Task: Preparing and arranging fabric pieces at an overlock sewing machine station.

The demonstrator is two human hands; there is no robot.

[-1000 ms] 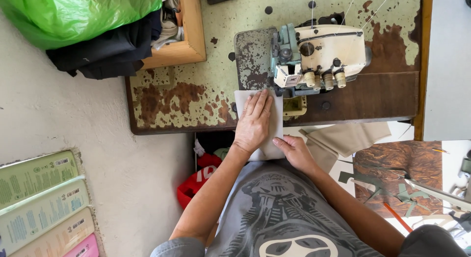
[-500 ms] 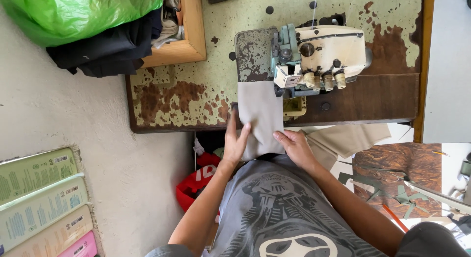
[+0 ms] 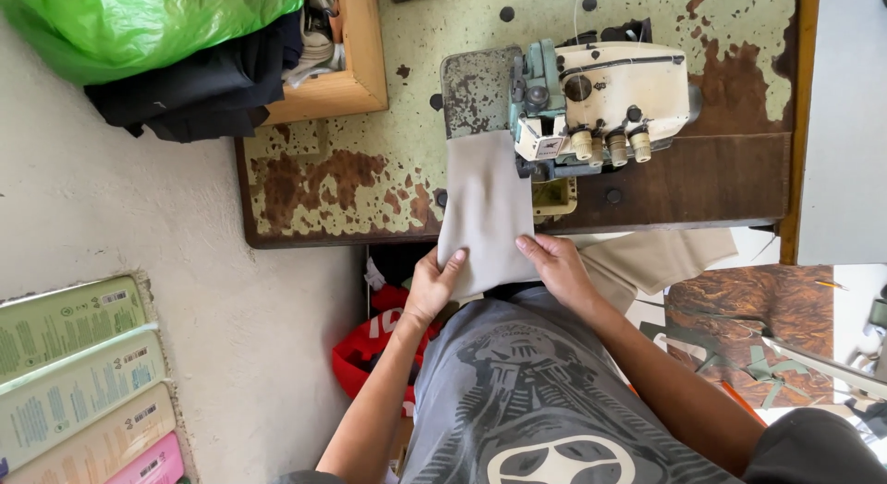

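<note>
Grey cloth (image 3: 485, 207) now lies stretched from the sewing machine (image 3: 596, 105) down over the front edge of the tabletop (image 3: 333, 184), and that is the change I notice: a second ago my left hand (image 3: 432, 285) was pressed flat on top of the cloth up on the tabletop, and now it has dropped below the edge to take the cloth's lower left corner. The strip looks longer and smoother than it did – more of it shows between the machine and my lap – so I judge that the piece has been drawn back toward me and straightened, with its top end close beside the machine's foot (I cannot see whether it sits under it).

Left hand: fingers curled, thumb on top, pinching the cloth's lower left edge – closed on it, not a flat press. Right hand (image 3: 557, 267): fingers mostly straight and spread, lying on the lower right edge of the cloth, thumb tucked beneath as far as I can tell; it looks like a light pinch, half open.

A beige piece of fabric (image 3: 661, 258) hangs just right of my right hand, touching nothing I hold. A green plastic bag (image 3: 139, 22) sits well apart at the tabletop's far left corner.
</note>
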